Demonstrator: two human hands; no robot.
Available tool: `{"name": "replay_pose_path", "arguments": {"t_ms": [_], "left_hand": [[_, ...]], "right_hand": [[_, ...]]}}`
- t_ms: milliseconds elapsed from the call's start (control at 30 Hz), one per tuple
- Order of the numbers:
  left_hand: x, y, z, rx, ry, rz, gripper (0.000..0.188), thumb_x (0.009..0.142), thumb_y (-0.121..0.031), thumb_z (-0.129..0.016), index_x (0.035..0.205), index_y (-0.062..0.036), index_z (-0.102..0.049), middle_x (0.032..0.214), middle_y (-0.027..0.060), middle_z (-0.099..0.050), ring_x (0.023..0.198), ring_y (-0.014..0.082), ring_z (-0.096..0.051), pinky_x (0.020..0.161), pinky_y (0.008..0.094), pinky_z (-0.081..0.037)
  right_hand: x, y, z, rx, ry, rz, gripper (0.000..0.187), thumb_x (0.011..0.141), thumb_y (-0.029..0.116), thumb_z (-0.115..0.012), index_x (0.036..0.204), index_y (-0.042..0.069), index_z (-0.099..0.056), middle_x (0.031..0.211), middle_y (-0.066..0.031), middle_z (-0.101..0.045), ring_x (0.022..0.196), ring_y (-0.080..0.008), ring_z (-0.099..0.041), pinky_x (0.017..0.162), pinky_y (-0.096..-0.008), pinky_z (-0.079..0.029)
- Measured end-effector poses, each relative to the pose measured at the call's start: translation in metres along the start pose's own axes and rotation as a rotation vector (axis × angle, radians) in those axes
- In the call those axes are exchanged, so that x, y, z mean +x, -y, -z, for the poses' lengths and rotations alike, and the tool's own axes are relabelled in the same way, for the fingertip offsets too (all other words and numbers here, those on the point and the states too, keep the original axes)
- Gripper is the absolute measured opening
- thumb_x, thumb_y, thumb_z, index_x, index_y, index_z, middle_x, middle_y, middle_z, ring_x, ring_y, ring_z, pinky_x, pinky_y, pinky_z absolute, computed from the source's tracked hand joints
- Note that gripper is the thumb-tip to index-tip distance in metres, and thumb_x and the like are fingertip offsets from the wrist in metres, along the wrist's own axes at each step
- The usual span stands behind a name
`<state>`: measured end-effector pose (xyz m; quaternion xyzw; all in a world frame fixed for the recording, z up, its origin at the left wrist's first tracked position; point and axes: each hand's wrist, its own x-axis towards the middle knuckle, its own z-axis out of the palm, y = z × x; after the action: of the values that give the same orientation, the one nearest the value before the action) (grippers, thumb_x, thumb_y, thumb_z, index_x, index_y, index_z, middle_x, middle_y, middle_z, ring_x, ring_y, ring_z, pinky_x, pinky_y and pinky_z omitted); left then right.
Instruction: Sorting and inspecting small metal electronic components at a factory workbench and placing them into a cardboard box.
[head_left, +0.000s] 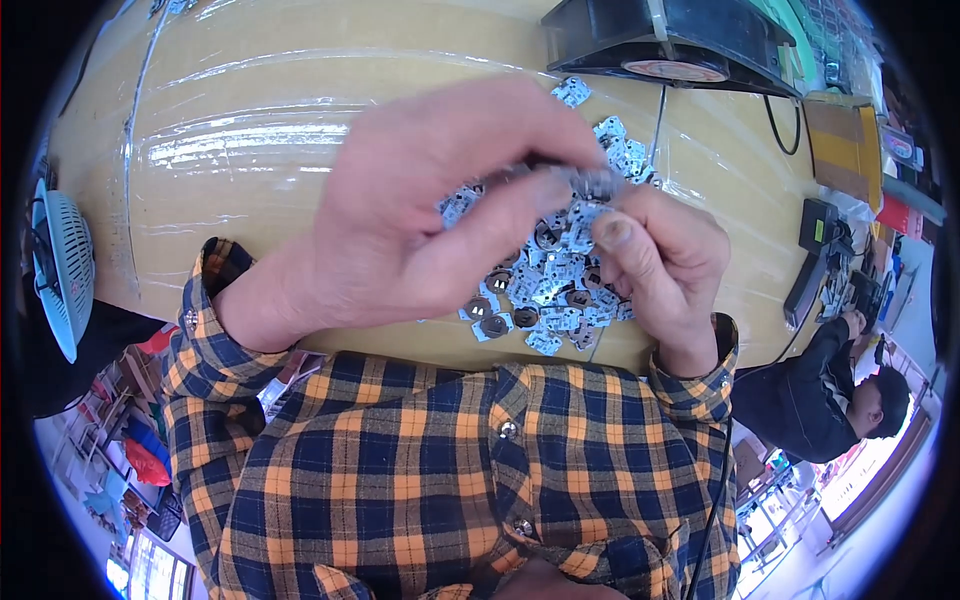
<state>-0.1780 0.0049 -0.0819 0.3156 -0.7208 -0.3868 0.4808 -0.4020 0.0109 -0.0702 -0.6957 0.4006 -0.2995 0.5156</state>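
My left hand point(400, 220) reaches in over the pile, its thumb and index finger closed in a pinch and a little smeared by motion. A small grey piece shows at those fingertips, too blurred to name. Right beside it my right hand point(668, 255) grips a small circuit board point(582, 222) between thumb and curled fingers. The fingertips of both hands nearly meet. Under and around them spreads a loose heap of small pale circuit boards point(548, 280), several bearing round dark discs point(493, 326). My left hand hides part of the heap.
Clear film covers the yellowish table point(240, 190). A black fan-like housing point(680, 45) stands at the far right, with a cardboard box point(845, 140) beyond its cable. A light-blue plastic basket point(65, 270) is at the left edge. Another person point(820, 400) sits at the right.
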Motion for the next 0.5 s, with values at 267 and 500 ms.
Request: {"name": "replay_pose_path", "arguments": {"t_ms": [267, 500], "left_hand": [[-0.003, -0.005, 0.004, -0.019, 0.135, 0.187, 0.020, 0.082, 0.006, -0.059, 0.101, 0.0022, -0.064, 0.083, 0.0089, -0.064, 0.069, 0.0137, -0.062, 0.061, 0.0241, -0.046], [-0.001, -0.005, 0.008, -0.096, 0.230, 0.194, 0.017, 0.082, 0.005, -0.060, 0.097, 0.0009, -0.066, 0.082, 0.0085, -0.065, 0.070, 0.0151, -0.063, 0.062, 0.0257, -0.047]], "right_hand": [[-0.003, -0.003, -0.001, -0.053, -0.143, 0.063, 0.032, 0.097, 0.019, -0.056, 0.075, -0.004, -0.061, 0.065, -0.0043, -0.058, 0.050, -0.0054, -0.046, 0.048, -0.0209, -0.034], [0.003, -0.005, 0.003, -0.107, -0.011, 0.196, 0.026, 0.094, 0.016, -0.059, 0.077, -0.004, -0.063, 0.063, -0.0056, -0.060, 0.046, -0.0088, -0.049, 0.045, -0.0227, -0.035]]}}
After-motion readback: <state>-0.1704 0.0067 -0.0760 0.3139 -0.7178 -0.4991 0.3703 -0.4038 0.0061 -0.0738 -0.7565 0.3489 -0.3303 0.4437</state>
